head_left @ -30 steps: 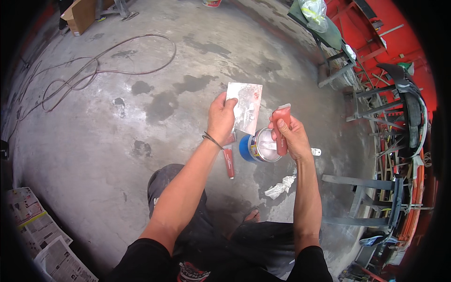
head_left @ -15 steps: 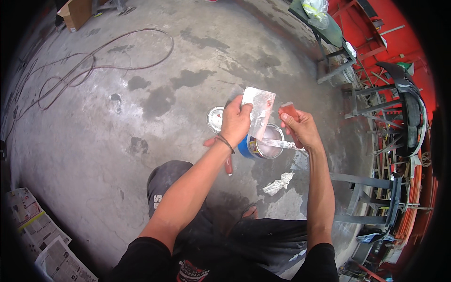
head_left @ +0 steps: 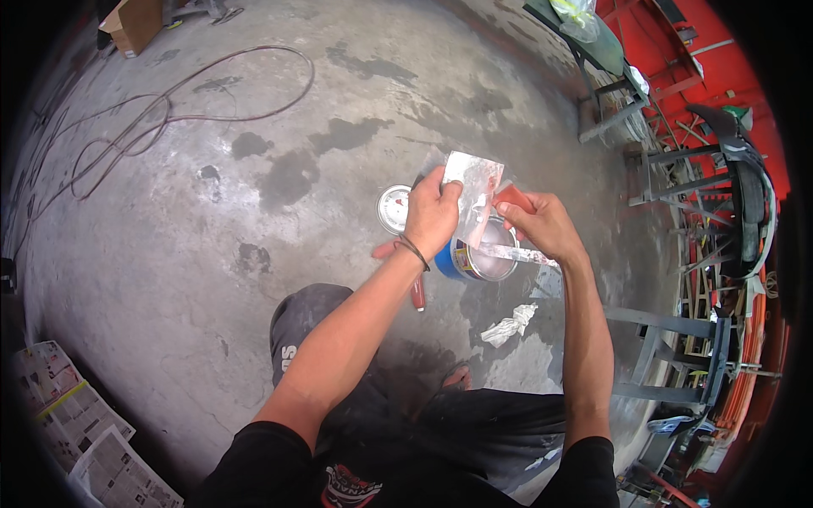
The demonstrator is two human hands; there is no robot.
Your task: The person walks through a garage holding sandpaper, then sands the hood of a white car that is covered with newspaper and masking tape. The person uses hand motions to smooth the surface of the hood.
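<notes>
My left hand (head_left: 434, 213) grips a flat pale mixing plate (head_left: 477, 182), its face smeared with white and reddish paste. My right hand (head_left: 549, 227) is closed around a reddish-brown spreader (head_left: 513, 200), whose wide end meets the plate's right side. Below them stands an open blue can (head_left: 450, 261) with pale greyish-pink paste inside, partly hidden by the plate. A paste-coated flat stick (head_left: 518, 254) lies across the can's mouth. Left of the can rests a round lid (head_left: 393, 208). A red tube (head_left: 417, 292) is on the floor by my left wrist.
Crumpled white paper (head_left: 511, 325) lies on the concrete near my right forearm. A hose (head_left: 246, 118) loops across the far left floor. Newspapers (head_left: 85, 415) spread at the near left. A cardboard box (head_left: 134, 25) stands far left. Metal stands (head_left: 677, 356) line the right side.
My right hand has brought the spreader leftward and turned it, so it now meets the plate. My left hand still holds the plate, slightly shifted to the right in view.
</notes>
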